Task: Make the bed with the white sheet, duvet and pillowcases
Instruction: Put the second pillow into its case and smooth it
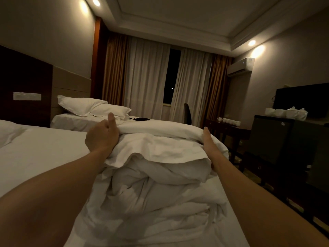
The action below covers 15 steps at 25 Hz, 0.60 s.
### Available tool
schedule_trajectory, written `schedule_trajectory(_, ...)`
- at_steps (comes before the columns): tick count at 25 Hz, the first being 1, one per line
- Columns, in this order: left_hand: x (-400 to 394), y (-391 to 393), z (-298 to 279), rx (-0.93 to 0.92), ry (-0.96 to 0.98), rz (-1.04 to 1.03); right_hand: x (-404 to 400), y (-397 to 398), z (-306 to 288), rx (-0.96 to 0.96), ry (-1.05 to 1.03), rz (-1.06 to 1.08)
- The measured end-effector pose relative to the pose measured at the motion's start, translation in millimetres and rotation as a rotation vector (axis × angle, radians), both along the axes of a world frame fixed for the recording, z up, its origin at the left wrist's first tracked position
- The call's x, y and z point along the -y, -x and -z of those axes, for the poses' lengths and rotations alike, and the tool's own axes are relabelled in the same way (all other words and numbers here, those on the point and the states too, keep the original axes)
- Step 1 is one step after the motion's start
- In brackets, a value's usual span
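Both hands grip the bunched white duvet (156, 157) on the bed (35, 148): left hand (101, 134) curled into its left side, right hand (209, 145) clasping the right edge.

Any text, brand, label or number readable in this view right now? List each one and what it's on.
None can be read.
Air conditioner: a small light mark on its front, too small and blurred to read.
Mini fridge: a small pale badge near its top edge, unreadable.
Wall switch panel: no legible markings.
Duvet, pillows, television: no print visible.
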<state>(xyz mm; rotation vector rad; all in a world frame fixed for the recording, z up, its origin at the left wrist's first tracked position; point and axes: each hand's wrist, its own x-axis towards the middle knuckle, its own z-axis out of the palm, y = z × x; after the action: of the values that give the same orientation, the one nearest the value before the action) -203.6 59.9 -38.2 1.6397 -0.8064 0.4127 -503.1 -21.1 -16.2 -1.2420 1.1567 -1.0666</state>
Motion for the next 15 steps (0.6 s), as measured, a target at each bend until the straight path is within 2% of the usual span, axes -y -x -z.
schedule_trajectory(3,1,-1,-5,0.056,-0.091,-0.039,-1,-1,-9,-0.052,0.069,0.129)
schedule_trajectory(6,6,-2,-18,0.008,-0.127,-0.058,4,-8,-13,-0.166,0.281,0.348)
schedule_trajectory(10,12,-4,-25,-0.099,-0.081,-0.064,6,-3,-13,-0.157,0.422,0.379)
schedule_trajectory(12,10,-3,-20,-0.102,-0.056,-0.059,7,8,5,-0.293,0.477,0.381)
schedule_trajectory(13,9,-1,-16,-0.089,-0.054,-0.055,6,12,17,-0.335,0.480,0.394)
schedule_trajectory(15,8,2,-10,-0.073,-0.052,-0.043,3,15,36,-0.279,0.425,0.396)
